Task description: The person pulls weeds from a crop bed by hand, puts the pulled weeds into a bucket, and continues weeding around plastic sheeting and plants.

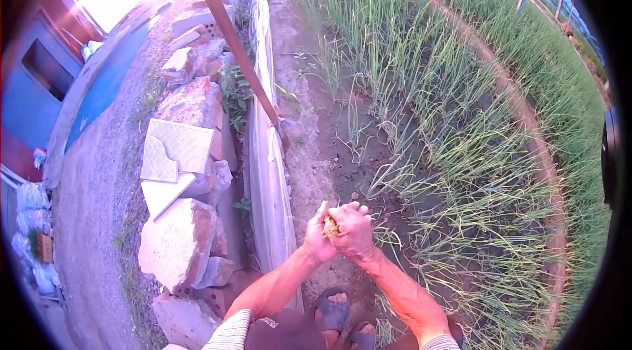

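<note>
My left hand (318, 238) and my right hand (353, 230) are pressed together in front of my body, above the dirt path. Between them sits a small clump of yellow-green plant matter (331, 225), partly hidden by the fingers. The fingers of my right hand are curled over the clump, and my left hand cups it from the other side with the thumb up. Green stalks (454, 185) grow from dark soil just right of the hands, many of them leaning over.
A slanting rusty pole (237, 47) and white sheeting (266, 172) line the path's left side. Beyond them lie large stones (178, 241) and broken tiles (179, 142). My sandalled feet (331, 310) are below. A brown ridge (536, 146) curves through the plants.
</note>
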Available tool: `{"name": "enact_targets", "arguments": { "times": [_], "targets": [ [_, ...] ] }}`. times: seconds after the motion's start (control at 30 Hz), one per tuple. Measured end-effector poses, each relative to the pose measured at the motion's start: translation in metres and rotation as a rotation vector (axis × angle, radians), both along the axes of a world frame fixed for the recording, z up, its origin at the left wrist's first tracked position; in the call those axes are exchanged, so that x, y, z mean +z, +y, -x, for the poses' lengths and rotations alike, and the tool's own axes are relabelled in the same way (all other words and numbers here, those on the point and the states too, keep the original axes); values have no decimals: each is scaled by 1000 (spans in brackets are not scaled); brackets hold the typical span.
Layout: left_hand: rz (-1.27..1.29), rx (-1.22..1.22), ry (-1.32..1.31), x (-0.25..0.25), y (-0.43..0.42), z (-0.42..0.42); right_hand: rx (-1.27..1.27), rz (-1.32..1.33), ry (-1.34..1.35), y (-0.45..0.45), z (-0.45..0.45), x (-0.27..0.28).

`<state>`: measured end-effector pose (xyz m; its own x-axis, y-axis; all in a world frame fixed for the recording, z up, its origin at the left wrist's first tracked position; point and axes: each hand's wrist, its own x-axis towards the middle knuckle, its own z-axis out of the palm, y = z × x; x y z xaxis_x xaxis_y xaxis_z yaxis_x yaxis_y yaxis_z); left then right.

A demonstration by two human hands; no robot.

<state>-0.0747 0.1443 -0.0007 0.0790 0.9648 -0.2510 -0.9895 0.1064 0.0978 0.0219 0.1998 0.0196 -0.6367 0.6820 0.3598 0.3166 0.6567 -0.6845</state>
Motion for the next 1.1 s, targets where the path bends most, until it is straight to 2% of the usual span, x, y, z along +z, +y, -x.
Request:
{"name": "enact_targets", "arguments": {
  "times": [0.03,0.07,0.13,0.23,0.27,0.37,0.43,0.5,0.57,0.63,0.7,0.73,0.77,0.8,0.87,0.93,1.0,1.03,1.1],
  "targets": [
    [2,14,-39,7,0,1,58,-21,-99,1,-3,14],
    [9,31,-80,14,-3,2,-23,-408,61,0,5,14],
    [-35,68,-203,24,-10,-1,0,-430,-6,-8,-1,32],
    [45,185,-55,35,-17,-8,16,-431,10,-13,0,66],
    [-42,292,-154,3,-23,-3,63,-408,-4,-13,-1,73],
    [-5,242,204,6,-44,-7,106,-464,-65,-18,4,62],
    [-44,177,-68,44,-48,-13,26,-537,-231,-24,2,65],
    [-76,242,-53,68,-62,-20,53,-563,-304,-36,6,61],
    [-106,278,-75,70,-44,-31,22,-542,-354,-33,2,77],
    [-61,331,34,69,-49,-32,160,-382,-363,-34,1,81],
    [83,408,149,70,-60,-26,438,131,-119,-31,2,84],
    [24,304,112,72,-73,-14,522,408,-16,-36,3,91],
    [-33,201,76,75,-94,1,574,541,46,-40,2,103],
    [224,304,236,127,-103,2,622,620,110,-38,2,100],
    [285,378,347,178,-133,25,627,744,205,-38,1,107],
    [123,503,562,230,-175,47,606,652,15,-24,3,95],
    [67,614,781,293,-227,57,538,537,-135,-18,5,85],
    [117,683,851,329,-250,51,516,519,-205,-18,5,85],
    [246,850,1251,382,-302,33,560,322,-169,-12,9,54]
  ]
}}
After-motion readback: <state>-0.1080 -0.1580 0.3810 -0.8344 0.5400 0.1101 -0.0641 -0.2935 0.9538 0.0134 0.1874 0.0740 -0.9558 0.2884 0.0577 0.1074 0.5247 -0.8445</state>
